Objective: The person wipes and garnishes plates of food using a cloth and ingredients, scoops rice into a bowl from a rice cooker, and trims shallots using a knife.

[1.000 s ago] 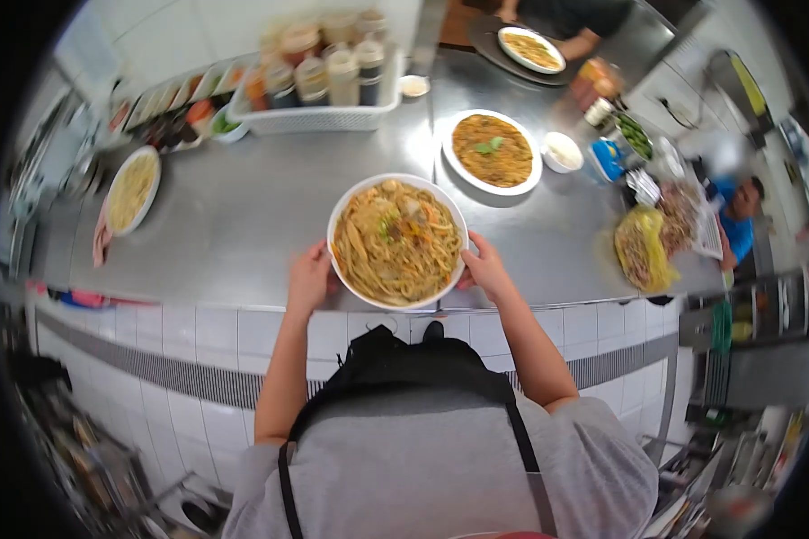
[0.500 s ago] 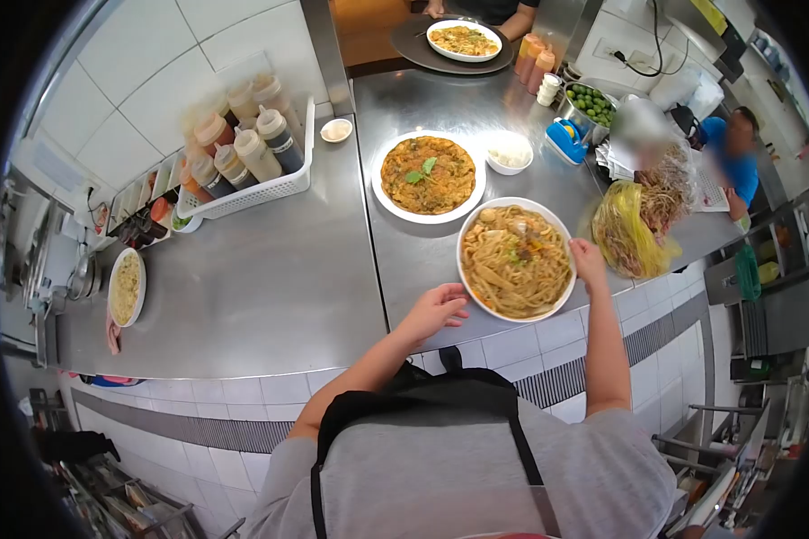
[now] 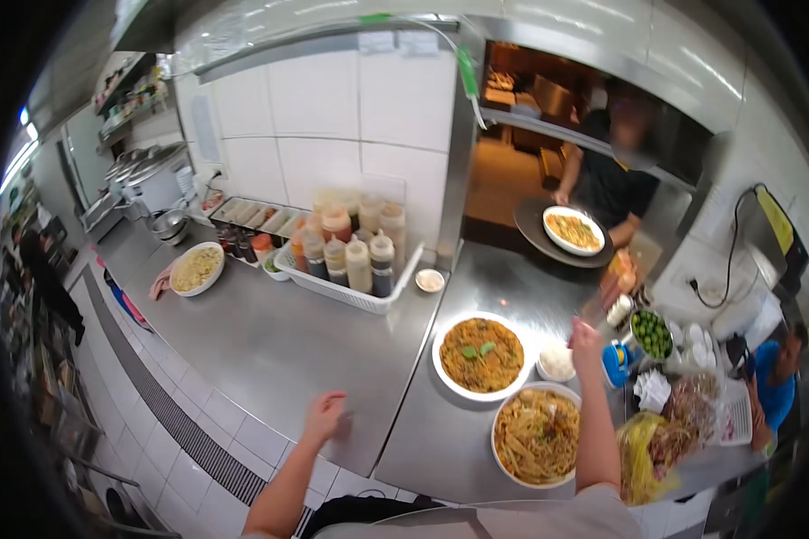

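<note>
On the steel counter (image 3: 288, 337), I see the noodle bowl (image 3: 493, 437) full, just beside a plate (image 3: 481, 396) topped with 2 leaves. My right hand (image 3: 586, 340) is near a small bowl (image 3: 543, 372) of white food; I can't tell its grip. My left hand (image 3: 324, 418) hovers open, holding 0 things. I judge reaching over these 3 dishes needs clearance.

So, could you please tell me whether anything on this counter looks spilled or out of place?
I see nothing spilled or damaged. Only the yellow bag looks untidy: it slumps near the front edge of the counter, contents showing.
</note>
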`<state>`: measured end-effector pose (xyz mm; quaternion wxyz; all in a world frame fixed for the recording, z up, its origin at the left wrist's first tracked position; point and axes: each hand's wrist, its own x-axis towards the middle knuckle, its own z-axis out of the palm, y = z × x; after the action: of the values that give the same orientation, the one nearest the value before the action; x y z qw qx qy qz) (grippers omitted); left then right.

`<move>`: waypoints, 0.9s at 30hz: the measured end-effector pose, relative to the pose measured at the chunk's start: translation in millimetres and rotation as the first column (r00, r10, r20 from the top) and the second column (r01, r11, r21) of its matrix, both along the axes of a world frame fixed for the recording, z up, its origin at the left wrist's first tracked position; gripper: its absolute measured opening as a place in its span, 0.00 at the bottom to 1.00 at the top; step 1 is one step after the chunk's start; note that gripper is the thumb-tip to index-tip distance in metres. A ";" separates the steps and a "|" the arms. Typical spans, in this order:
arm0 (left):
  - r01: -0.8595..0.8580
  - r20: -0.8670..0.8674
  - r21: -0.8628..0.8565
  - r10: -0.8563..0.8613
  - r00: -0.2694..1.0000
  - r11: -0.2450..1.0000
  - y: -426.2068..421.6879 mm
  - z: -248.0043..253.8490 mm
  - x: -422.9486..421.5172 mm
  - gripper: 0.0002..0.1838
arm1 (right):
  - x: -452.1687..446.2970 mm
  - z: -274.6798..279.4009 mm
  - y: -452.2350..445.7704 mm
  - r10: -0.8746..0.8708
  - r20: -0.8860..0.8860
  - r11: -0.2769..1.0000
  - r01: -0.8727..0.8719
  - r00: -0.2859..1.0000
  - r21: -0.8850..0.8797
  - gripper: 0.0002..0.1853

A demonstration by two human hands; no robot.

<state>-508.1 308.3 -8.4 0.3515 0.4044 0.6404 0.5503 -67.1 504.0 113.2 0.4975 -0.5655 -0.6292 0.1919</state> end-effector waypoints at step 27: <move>-0.144 -0.530 0.061 0.154 0.834 0.988 -25.4 -1.8 -204.2 0.10 | -250.5 135.1 56.8 0.070 0.341 0.997 -0.081 0.938 0.019 0.15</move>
<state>-712.3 282.9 -10.2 0.1122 0.4932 0.7373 0.4479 -317.6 560.8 248.4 0.3828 -0.5575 -0.7298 0.1002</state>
